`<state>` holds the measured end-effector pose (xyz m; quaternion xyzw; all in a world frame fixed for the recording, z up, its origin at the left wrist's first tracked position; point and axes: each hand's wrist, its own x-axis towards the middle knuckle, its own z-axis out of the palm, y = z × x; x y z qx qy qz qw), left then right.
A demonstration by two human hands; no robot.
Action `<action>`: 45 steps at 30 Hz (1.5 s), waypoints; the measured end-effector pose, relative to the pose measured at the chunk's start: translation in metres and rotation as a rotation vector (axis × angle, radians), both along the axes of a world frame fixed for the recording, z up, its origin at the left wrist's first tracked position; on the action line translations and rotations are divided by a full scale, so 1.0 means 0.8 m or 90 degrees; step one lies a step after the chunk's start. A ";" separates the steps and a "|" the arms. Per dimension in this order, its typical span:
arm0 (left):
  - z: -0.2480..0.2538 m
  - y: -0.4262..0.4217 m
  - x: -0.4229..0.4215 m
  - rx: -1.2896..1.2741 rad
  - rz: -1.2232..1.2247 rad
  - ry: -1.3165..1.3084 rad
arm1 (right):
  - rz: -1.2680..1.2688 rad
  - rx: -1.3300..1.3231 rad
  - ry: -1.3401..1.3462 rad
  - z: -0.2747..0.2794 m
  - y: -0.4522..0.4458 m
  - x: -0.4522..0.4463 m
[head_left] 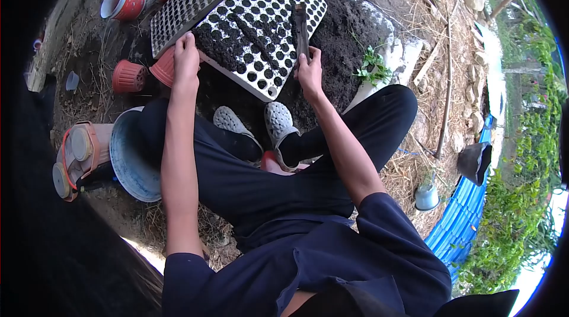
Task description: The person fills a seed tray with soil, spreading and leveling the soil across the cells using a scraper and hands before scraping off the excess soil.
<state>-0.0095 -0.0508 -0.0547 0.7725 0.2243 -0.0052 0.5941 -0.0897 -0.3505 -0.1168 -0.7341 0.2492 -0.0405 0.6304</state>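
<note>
A white seedling tray (261,90) with rows of round cells lies tilted in front of me. Dark soil (222,47) fills many cells and is heaped over its left and middle part. At the tray's left corner, my left hand (186,62) is closed on the edge, its fingertips partly hidden. My right hand (310,74) grips the lower end of a dark, flat wooden stick (301,32), which stands over the tray's right side. Another seedling tray (192,5), greyer with smaller cells, lies alongside at the upper left.
Loose soil (341,38) is piled right of the tray. Reddish plastic pots (128,76) lie around at left and top. A blue-grey basin (135,154) sits by my left knee. A leafy green plant (373,67) and straw (409,121) are at the right.
</note>
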 end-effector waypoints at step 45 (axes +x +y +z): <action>0.024 -0.011 -0.014 -0.015 -0.007 -0.008 | 0.405 -0.661 -0.294 0.095 0.068 -0.037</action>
